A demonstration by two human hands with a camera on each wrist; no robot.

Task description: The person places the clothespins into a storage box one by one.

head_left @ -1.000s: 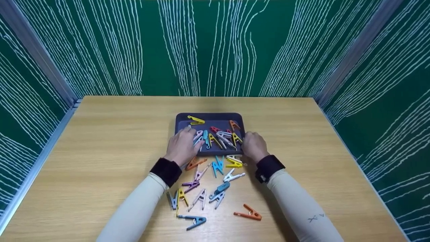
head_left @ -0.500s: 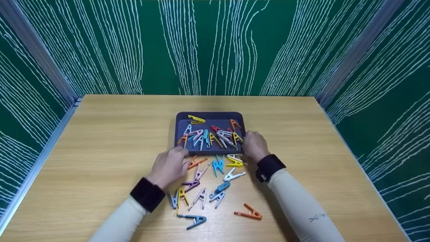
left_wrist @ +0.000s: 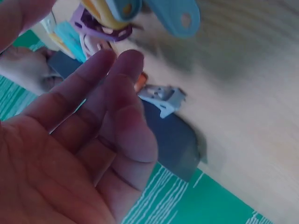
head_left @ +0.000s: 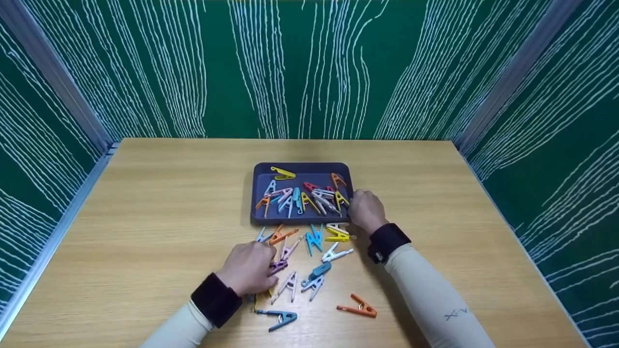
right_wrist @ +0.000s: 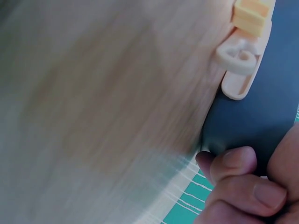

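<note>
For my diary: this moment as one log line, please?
left grip: empty, by purple clothespin | right grip: holding dark tray of clothespins

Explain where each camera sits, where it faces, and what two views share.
Head: on the head, facing forward and down at the tray and clothespins; left hand, right hand, sleeves show.
Left wrist: on that wrist, facing tray and clothespins; both hands show.
Right wrist: on that wrist, facing tray edge; right hand shows.
Head and left wrist share both hands.
</note>
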